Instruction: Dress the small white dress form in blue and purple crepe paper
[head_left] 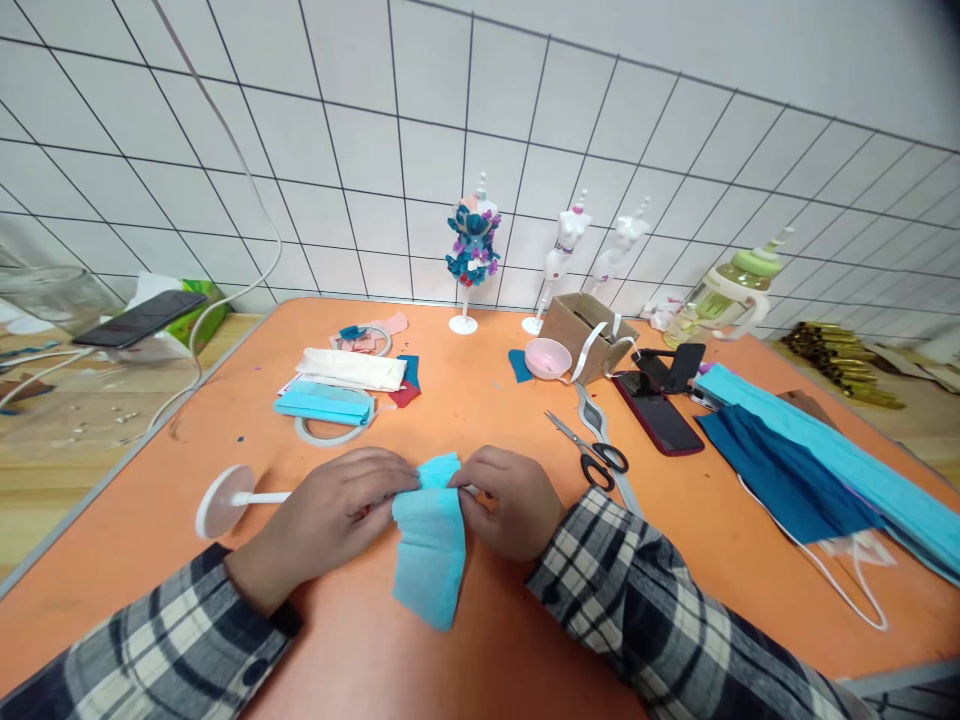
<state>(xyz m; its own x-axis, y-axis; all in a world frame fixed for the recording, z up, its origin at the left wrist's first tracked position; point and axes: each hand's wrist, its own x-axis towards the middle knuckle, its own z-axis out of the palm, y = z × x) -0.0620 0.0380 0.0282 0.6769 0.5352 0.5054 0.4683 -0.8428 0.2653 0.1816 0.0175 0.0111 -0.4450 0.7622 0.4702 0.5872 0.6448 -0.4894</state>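
A light-blue piece of thin, mask-like cloth [431,560] hangs between my hands, its lower part loose over the orange table. My left hand [337,510] pinches its upper left side, fingers closed. On the opposite side, my right hand [517,505] grips the upper right edge between thumb and fingers. Under my left hand a white stand with a round base [225,502] lies on its side. Its far end is hidden by the hand and cloth, so I cannot tell whether the cloth touches it. Black-handled scissors [589,450] lie right of my right hand.
Folded face masks [326,403] and tape rolls lie at the back left. A flower-dressed mannequin [474,245] and two bare ones stand behind. At right are a pink bowl [547,358], a cardboard box [585,330], a phone [658,412], a bottle [720,300] and dark-blue cloth [780,475].
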